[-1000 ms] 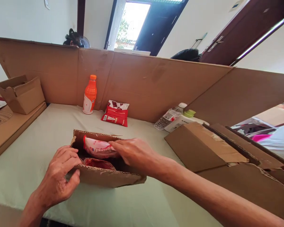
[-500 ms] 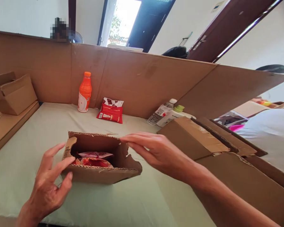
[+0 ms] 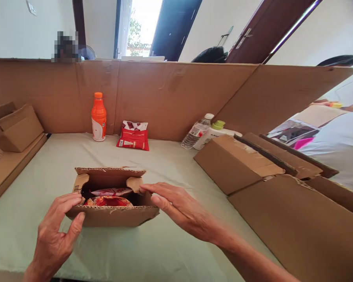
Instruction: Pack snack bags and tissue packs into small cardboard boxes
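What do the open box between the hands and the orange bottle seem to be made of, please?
The open box: matt brown corrugated cardboard, with wavy fluting showing along its rim. The orange bottle: probably smooth, slightly glossy plastic, judging by its capped, moulded shape and faint sheen.

Indoor work area, cloth-covered table (image 3: 167, 166), cardboard partition (image 3: 164, 100), brown door (image 3: 269, 25)

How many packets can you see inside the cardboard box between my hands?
2: a pinkish packet toward the far side of the cardboard box, and a patterned red packet nearer you. More may be hidden beneath.
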Motion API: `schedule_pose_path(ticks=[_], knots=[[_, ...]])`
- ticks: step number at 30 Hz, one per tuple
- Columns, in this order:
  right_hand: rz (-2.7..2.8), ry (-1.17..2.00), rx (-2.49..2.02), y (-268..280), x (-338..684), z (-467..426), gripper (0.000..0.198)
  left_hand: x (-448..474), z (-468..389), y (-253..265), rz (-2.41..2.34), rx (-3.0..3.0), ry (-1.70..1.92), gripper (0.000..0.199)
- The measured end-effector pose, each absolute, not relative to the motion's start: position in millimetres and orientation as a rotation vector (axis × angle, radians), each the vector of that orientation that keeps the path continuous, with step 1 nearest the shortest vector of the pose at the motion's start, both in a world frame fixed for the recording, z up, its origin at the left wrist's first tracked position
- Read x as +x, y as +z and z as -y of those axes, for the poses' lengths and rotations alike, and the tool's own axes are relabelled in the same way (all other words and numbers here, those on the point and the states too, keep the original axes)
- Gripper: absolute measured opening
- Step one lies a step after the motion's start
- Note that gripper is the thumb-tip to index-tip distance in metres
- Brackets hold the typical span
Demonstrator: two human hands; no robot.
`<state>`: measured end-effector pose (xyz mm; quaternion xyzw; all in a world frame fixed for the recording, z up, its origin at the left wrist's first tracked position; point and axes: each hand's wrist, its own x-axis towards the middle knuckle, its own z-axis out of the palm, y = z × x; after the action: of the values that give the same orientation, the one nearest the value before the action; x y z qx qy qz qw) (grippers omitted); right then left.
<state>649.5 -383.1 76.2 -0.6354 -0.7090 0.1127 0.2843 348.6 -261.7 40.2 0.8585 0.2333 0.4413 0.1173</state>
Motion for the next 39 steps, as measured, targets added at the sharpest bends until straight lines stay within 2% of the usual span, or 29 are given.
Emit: schedule_pose_path(ticks=[4,8,16,22,26,30,36,39], knots=[[1.728,0.28,-1.586,62.8,653.9,393.5,0.04,348.2,262.0,39.0,-0.713,2.498,1.285,0.023],[1.637,0.076,-1.43,44.7,648.5,408.1,0.027,346.5,263.3,38.5,-0.685,2.447,1.263,0.025],[1.861,-0.083,-1.347,21.7,628.1,406.9,0.037,338.8,266.5,46.1,-0.601,2.338,1.088,0.025],[1.865,-0.148,-1.455,23.2,633.5,395.9,0.047,343.2,265.4,46.2,-0.776,2.345,1.055,0.018],[1.987,-0.1,-1.456,21.9,636.4,387.3,0.051,352.2,259.5,40.2,-1.018,2.305,1.14,0.031],[1.847,-0.162,-1.488,19.3,640.3,386.6,0.046,360.1,253.7,30.3,-1.067,2.42,1.236,0.038],[1.705,-0.286,-1.533,22.0,644.9,370.2,0.069,362.7,253.0,18.9,-1.103,2.442,1.254,0.049],[1.906,-0.206,-1.459,15.3,642.3,362.1,0.063,359.2,250.7,16.3,-1.104,2.481,1.265,0.056]])
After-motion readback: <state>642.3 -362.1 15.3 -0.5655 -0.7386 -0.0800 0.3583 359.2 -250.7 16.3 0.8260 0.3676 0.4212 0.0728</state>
